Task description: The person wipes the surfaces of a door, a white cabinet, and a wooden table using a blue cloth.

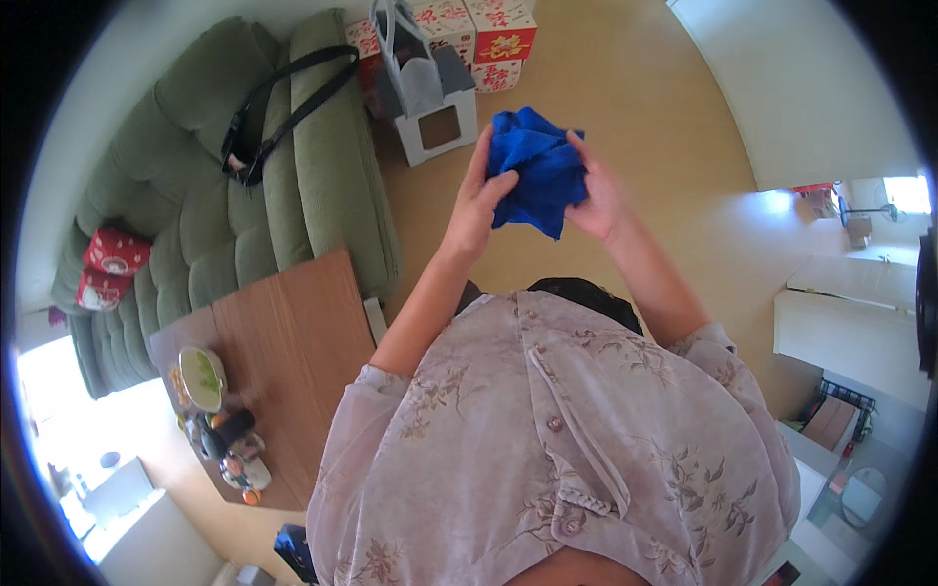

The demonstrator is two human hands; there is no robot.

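A bright blue cloth, loosely folded and creased, is held up in front of me between both hands. My left hand grips its left side, the thumb lying over the front of the fabric. On the opposite side, my right hand pinches the cloth near its upper right edge, other fingers curled by the lower edge. Some fingertips are hidden behind the fabric. Beneath the cloth is the light wood-look floor.
A green sofa with a black strapped bag stands on the left. A wooden table bears a white-rimmed bowl and several small items. Ahead are a grey and white house-shaped box and red-and-white cartons. A white door-like panel is at right.
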